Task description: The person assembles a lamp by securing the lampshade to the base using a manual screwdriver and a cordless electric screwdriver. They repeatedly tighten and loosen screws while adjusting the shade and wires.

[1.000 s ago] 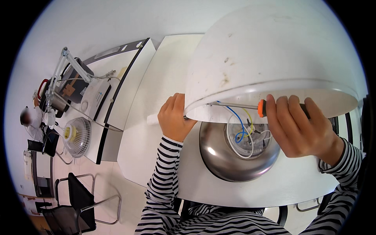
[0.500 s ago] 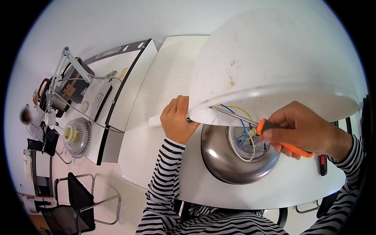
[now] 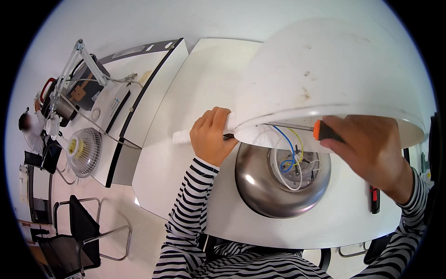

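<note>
On a white table, a round metal base is placed, and blue and yellow wires are led from its middle toward a white shell, which is tilted above it. By the curled fingers of the left hand, the shell's white handle is grasped. By the right hand, a screwdriver is clenched, its shaft directed to the shell's inner rim.

Office-like: white tables, black chairs
</note>
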Motion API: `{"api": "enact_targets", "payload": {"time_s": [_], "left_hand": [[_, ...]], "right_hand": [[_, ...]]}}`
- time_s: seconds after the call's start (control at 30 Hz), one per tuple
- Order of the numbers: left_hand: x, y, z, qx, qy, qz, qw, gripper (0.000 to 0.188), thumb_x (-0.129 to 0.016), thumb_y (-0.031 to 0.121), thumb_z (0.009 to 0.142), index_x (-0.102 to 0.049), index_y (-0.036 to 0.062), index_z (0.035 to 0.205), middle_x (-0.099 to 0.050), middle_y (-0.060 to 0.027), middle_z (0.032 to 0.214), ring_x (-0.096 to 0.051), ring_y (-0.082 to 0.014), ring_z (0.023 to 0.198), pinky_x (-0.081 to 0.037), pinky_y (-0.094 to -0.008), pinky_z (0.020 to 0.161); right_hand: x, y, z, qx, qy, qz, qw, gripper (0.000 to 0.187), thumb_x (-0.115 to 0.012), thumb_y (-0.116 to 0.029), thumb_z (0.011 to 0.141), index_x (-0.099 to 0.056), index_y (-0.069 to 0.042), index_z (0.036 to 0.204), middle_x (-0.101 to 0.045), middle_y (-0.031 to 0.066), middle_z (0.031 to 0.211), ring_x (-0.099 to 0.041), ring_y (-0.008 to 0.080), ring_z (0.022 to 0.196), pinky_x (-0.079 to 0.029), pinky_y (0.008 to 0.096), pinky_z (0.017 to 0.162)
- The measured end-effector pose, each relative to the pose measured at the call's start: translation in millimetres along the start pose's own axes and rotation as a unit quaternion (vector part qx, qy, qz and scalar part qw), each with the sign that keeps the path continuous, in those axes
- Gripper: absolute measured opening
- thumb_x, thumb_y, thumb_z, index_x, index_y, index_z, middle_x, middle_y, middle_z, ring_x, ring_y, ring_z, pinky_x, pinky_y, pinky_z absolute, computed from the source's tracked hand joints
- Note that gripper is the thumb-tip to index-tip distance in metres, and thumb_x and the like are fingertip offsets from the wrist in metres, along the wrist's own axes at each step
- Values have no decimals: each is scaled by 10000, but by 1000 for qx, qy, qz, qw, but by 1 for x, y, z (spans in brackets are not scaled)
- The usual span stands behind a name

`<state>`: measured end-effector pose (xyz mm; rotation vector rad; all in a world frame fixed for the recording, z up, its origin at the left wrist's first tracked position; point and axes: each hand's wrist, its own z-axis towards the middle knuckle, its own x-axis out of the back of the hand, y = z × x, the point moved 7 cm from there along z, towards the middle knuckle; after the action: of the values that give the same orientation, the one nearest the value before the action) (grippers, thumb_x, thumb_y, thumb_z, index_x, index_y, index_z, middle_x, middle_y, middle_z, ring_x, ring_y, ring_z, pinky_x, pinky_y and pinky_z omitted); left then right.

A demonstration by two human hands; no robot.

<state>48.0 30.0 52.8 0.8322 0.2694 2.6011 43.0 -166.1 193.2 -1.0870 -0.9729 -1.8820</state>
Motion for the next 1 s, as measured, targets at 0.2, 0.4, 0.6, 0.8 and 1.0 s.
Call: {"api": "enact_targets", "payload": {"time_s": [0.2, 0.4, 0.6, 0.8, 1.0], "left_hand": [[-1, 1, 1, 1, -5, -2, 1000, 394, -736, 282, 595, -528, 51, 838, -549, -54, 753, -530, -233, 645, -434, -326, 550], [2, -3, -1, 6, -7, -7, 1000, 402, -744, 281, 587, -530, 53, 840, -552, -53, 752, -531, -231, 647, -434, -323, 552], [-1, 0, 0, -14, -2, 6, 1000, 411, -747, 288, 585, -528, 54, 842, -551, -53, 749, -529, -228, 644, -430, -322, 543], [0, 0, 0, 5, -11, -2, 1000, 425, -750, 308, 583, -525, 52, 837, -553, -47, 753, -532, -225, 647, -430, -320, 539], [3, 1, 1, 1, -9, -10, 1000, 412, -746, 294, 588, -529, 51, 840, -555, -52, 761, -534, -228, 654, -433, -320, 547]], "right_hand": [[-29, 38, -16, -507, -225, 465, 690, 226, -667, -136, 755, -576, -20, 925, -599, 72, 591, -427, 58, 373, -304, 203, 372], [-6, 32, -22, -349, -92, 356, 862, 253, -654, -35, 680, -614, -52, 929, -587, 45, 589, -489, 80, 466, -356, 195, 427], [5, -33, -28, 237, 123, -171, 948, 283, -708, -44, 507, -623, -68, 775, -589, 64, 821, -541, 192, 581, -419, 251, 405], [-6, 32, -9, -319, -38, 349, 880, 96, -676, -48, 707, -601, -26, 763, -570, 41, 694, -450, 58, 439, -333, 174, 380], [-48, 39, -40, -515, -109, 533, 663, 111, -664, -98, 746, -600, -28, 803, -561, 23, 633, -464, 69, 439, -315, 179, 376]]}}
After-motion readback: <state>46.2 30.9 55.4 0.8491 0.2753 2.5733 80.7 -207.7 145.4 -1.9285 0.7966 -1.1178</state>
